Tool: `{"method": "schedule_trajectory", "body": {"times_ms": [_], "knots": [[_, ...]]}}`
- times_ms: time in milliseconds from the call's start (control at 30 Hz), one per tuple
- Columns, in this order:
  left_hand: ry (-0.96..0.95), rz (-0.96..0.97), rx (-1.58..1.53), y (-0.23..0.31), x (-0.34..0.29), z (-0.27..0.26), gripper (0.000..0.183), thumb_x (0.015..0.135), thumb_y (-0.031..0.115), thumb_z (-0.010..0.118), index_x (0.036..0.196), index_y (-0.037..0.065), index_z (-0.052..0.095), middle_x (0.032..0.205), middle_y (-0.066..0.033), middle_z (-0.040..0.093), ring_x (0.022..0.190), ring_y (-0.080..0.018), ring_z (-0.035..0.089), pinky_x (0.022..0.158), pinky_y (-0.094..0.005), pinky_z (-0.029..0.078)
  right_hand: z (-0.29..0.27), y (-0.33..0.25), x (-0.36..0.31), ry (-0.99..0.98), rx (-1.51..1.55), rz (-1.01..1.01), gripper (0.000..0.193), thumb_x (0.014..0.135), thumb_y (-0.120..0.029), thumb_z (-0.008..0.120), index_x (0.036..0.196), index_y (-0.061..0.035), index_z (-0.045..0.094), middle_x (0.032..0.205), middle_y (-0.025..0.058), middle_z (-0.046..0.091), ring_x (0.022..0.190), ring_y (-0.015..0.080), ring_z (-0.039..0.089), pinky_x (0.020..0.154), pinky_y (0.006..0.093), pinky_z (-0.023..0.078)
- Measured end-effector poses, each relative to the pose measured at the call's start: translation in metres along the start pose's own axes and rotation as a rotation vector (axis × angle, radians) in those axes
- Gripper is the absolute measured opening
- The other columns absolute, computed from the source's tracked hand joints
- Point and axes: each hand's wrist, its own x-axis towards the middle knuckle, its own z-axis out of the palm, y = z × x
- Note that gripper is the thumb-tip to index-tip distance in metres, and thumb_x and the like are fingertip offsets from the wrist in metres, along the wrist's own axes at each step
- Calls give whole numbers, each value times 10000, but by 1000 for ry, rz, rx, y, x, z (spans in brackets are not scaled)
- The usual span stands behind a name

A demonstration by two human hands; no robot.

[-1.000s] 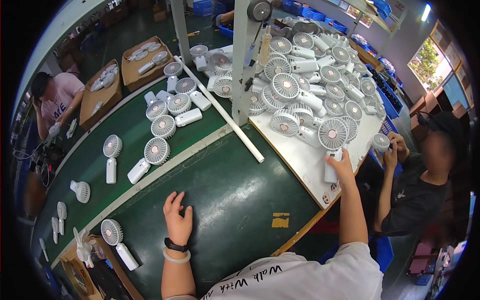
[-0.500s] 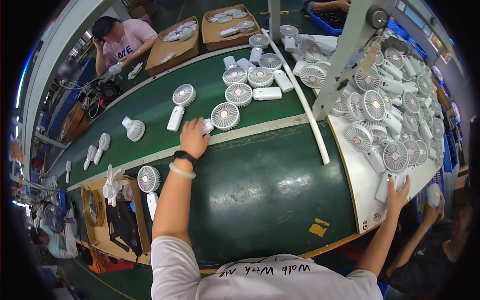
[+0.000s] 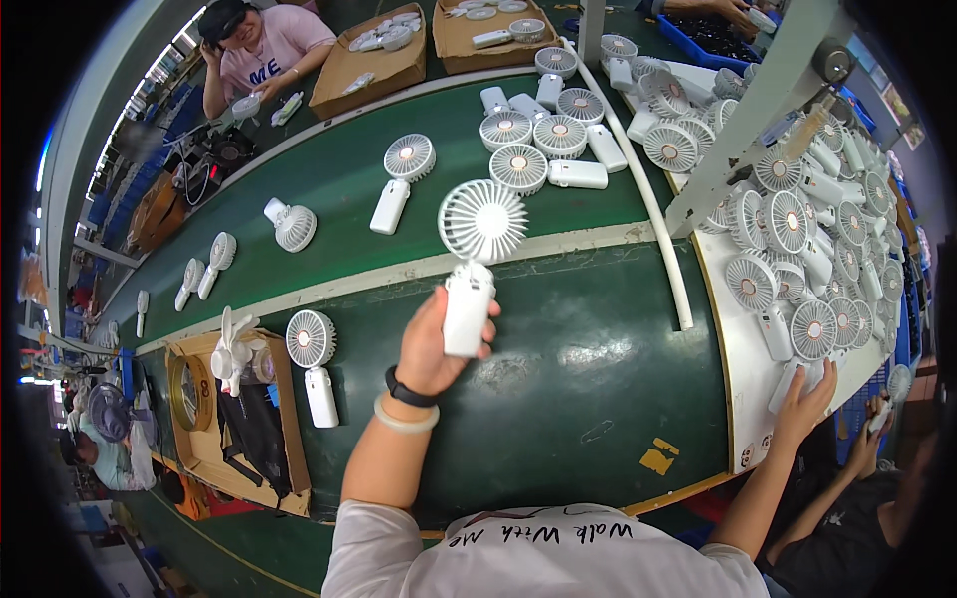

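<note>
My left hand (image 3: 431, 344) is closed around the handle of a white handheld fan (image 3: 467, 309), raised above the green bench with its round grille head up. At the right, my right hand (image 3: 805, 404) grips the handle of another white handheld fan (image 3: 785, 387) at the near edge of a fan heap; its head is hard to tell from the others. The heap (image 3: 788, 221) covers much of a white board (image 3: 736, 394). On the green conveyor belt (image 3: 344, 189), several more fans lie grouped beyond my left hand, and others are spread out toward the left.
A white pipe (image 3: 653, 214) runs between belt and board, near a grey post (image 3: 718, 149). Left of me, a cardboard box (image 3: 299, 439) holds a black bag and tape; one fan (image 3: 319, 389) lies beside it. Co-workers sit across the belt and at my right, the latter holding a fan.
My left hand has lifted a handheld fan off the belt and drawn it toward me. My right hand stays at the heap's near edge. The whole view has shifted slightly.
</note>
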Motion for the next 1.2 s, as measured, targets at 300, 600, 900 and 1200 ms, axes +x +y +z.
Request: {"method": "schedule_trajectory", "body": {"times_ms": [300, 600, 900, 1200], "knots": [[-144, 47, -177, -15, -19, -1, 457, 977, 386, 332, 1208, 6, 436, 1034, -153, 571, 784, -216, 581, 635, -335, 509, -21, -105, 14, 132, 193, -211, 348, 822, -67, 597, 1145, 28, 510, 1213, 200, 478, 1140, 341, 455, 990, 425, 323], [214, 261, 189, -53, -1, -30, 362, 910, 91, 492, 1250, 57, 372, 1077, -72, 523, 885, -145, 558, 816, -328, 483, 50, -247, 14, -320, 701, -516, 305, 739, -25, 627, 1039, -43, 573, 1106, 167, 517, 1060, 339, 487, 942, 401, 368], [166, 230, -29, -40, -4, -30, 393, 907, 108, 508, 1267, 60, 356, 1151, -140, 537, 1026, -244, 584, 835, -369, 506, 201, -350, 79, -302, 723, -499, 429, 775, -110, 630, 1166, 0, 493, 1148, 199, 533, 1079, 359, 499, 934, 400, 391], [155, 209, -55, -40, -10, -35, 439, 901, 86, 512, 1304, 70, 338, 1160, -151, 548, 1015, -251, 597, 832, -360, 512, 206, -352, 67, -487, 133, -505, 552, 786, -286, 655, 1290, -183, 455, 1212, 97, 518, 1190, 293, 415, 910, 496, 372]]}}
